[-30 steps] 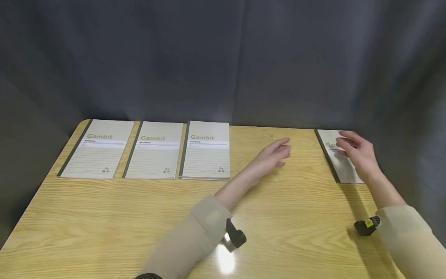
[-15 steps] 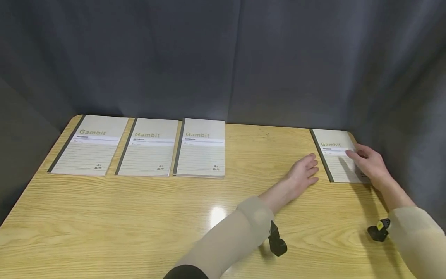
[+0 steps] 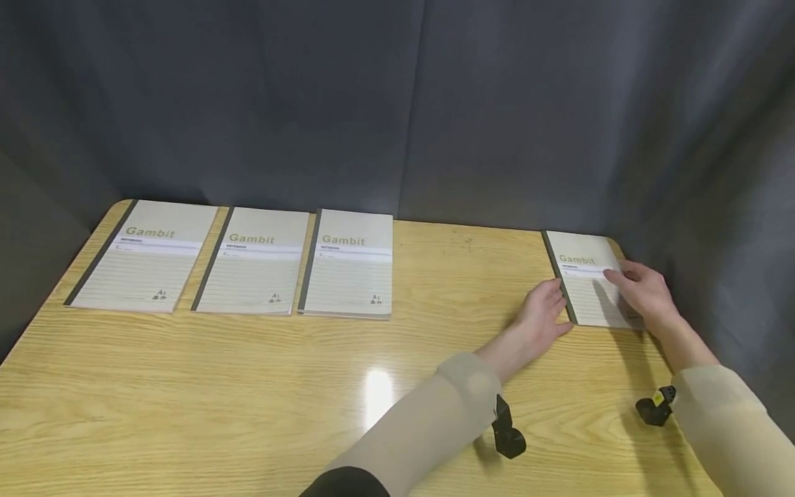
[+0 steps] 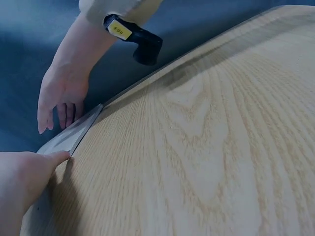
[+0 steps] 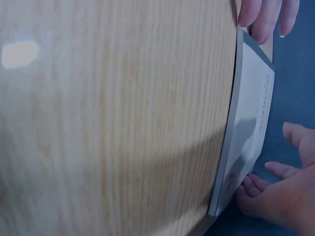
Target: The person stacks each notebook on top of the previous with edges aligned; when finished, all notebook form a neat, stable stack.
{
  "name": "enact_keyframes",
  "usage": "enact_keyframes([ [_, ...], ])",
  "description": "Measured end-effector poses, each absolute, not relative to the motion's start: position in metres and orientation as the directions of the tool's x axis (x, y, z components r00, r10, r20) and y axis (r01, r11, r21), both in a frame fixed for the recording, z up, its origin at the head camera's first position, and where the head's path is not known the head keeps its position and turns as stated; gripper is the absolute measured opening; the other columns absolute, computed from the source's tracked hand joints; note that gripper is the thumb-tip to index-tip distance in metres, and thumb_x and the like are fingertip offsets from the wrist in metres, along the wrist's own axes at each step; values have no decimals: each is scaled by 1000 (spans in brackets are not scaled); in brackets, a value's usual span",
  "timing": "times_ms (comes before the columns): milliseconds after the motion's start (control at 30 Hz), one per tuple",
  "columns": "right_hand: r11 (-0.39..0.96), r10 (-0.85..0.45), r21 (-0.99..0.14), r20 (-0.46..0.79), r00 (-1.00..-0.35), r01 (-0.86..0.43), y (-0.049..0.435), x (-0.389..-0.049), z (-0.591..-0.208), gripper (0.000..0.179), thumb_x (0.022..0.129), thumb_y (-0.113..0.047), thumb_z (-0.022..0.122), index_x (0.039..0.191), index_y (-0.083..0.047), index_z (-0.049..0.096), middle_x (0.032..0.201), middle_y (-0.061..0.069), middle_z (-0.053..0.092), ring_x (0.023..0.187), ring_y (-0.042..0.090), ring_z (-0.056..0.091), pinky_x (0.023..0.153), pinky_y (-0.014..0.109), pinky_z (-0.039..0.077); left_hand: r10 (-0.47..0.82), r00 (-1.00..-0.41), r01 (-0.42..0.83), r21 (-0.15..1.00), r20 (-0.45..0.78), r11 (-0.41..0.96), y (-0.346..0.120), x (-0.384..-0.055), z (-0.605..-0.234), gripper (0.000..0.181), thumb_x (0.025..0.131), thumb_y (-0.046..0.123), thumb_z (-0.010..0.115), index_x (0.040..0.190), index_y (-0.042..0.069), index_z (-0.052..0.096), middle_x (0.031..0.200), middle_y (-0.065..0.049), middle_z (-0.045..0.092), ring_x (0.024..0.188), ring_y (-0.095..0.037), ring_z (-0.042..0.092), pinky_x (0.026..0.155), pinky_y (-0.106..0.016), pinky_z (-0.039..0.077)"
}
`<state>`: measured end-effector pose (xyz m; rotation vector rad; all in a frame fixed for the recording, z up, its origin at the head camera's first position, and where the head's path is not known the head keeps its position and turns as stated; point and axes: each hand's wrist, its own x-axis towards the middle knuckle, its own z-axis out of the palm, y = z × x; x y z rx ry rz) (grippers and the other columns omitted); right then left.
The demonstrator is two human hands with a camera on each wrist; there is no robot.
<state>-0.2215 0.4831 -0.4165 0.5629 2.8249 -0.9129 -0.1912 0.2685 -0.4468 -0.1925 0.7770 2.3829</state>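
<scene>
A pale notebook (image 3: 580, 295) with a dark spine and the word Gambit on its cover lies flat at the table's far right. My left hand (image 3: 539, 319) is at its spine, fingers fairly straight along the lower part of that edge. At the opposite long edge is my right hand (image 3: 649, 293), its thumb and forefinger apart and over the cover's side. The right wrist view has the right hand's lower fingers (image 5: 251, 187) against the notebook's edge. From the left wrist, the left thumb (image 4: 60, 156) meets the near corner of the spine.
Three similar notebooks lie in a row along the back edge: one at the far left (image 3: 139, 269), one beside it (image 3: 251, 273), and a thicker-looking one (image 3: 348, 276) nearer the middle. A dark curtain (image 3: 397, 103) hangs behind the wooden table (image 3: 217, 400).
My left hand has moved right, from the bare table to the notebook's spine. My right hand has gone from over the cover to its right edge. The head view has shifted slightly.
</scene>
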Motion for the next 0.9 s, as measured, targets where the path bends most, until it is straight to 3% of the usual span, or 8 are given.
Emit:
enact_keyframes([
  [200, 723, 406, -484, -279, -870, 493, 480, -222, -402, 74, 107, -41, 41, 156, 12, 25, 161, 38, 25, 142, 52, 34, 118, 66, 34, 502, -794, -608, 460, -343, -647, 267, -191, -447, 64, 104, 30, 49, 156, -4, 35, 163, -31, 32, 153, -45, 33, 121, -69, 30],
  [300, 718, 418, -459, -317, -851, 523, 483, -223, -397, 71, 107, -36, 40, 153, 16, 28, 154, 40, 33, 127, 47, 43, 102, 55, 48, 497, -781, -625, 477, -380, -618, 263, -192, -445, 64, 102, 30, 53, 153, -7, 39, 153, -35, 44, 142, -47, 46, 118, -65, 40],
  [367, 702, 416, -460, -357, -837, 544, 483, -224, -397, 69, 106, -35, 42, 151, 16, 33, 141, 37, 43, 113, 38, 50, 87, 42, 53, 492, -772, -636, 517, -403, -574, 261, -192, -442, 59, 103, 28, 55, 149, -8, 44, 147, -36, 49, 135, -47, 53, 115, -61, 44],
  [433, 689, 408, -459, -394, -824, 561, 480, -227, -398, 62, 105, -33, 45, 143, 15, 43, 120, 28, 51, 97, 28, 53, 74, 32, 48, 489, -772, -628, 605, -407, -489, 259, -191, -438, 55, 104, 25, 55, 148, -6, 46, 143, -33, 54, 132, -44, 57, 114, -56, 48],
  [500, 679, 405, -452, -426, -809, 578, 476, -231, -399, 54, 103, -34, 48, 130, 13, 49, 103, 17, 54, 84, 20, 54, 67, 28, 47, 463, -789, -590, 707, -404, -389, 257, -189, -433, 51, 105, 18, 56, 150, -4, 45, 145, -30, 55, 129, -41, 60, 110, -52, 52],
  [667, 662, 396, -435, -487, -778, 610, 464, -241, -405, 43, 103, -35, 52, 116, 6, 52, 82, 3, 53, 70, 12, 54, 62, 27, 48, 356, -846, -483, 853, -397, -196, 251, -185, -423, 59, 100, 2, 61, 155, 3, 39, 145, -25, 55, 119, -36, 67, 97, -46, 61],
  [800, 652, 336, -464, -532, -777, 600, 453, -240, -405, 47, 106, -34, 47, 125, 9, 50, 79, 0, 55, 68, 10, 55, 60, 26, 49, 286, -870, -435, 899, -403, -56, 240, -186, -421, 55, 98, -4, 59, 150, 6, 45, 135, -16, 62, 104, -25, 69, 83, -37, 63],
  [900, 656, 237, -525, -539, -808, 542, 442, -235, -401, 51, 109, -33, 38, 132, 11, 44, 86, 1, 55, 76, 11, 55, 66, 29, 51, 291, -886, -375, 927, -360, 5, 226, -191, -419, 52, 98, -5, 57, 148, 6, 46, 123, -13, 65, 91, -21, 67, 73, -32, 61],
])
